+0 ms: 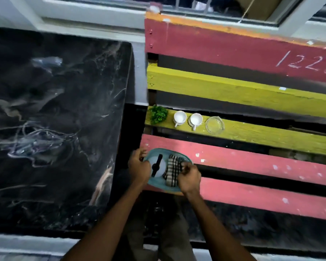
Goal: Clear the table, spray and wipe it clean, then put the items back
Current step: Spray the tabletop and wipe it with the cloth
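A teal tray rests on the red slats of a painted pallet bench. On the tray lie a white spray bottle with a black nozzle and a folded checked cloth. My left hand grips the tray's left rim. My right hand holds the tray's right side, its fingers curled over the cloth's edge. The black marble table fills the left of the view.
On the bench's yellow slat stand a small green plant, two white cups and a glass ashtray. Dark gaps separate the slats. A window frame runs along the back.
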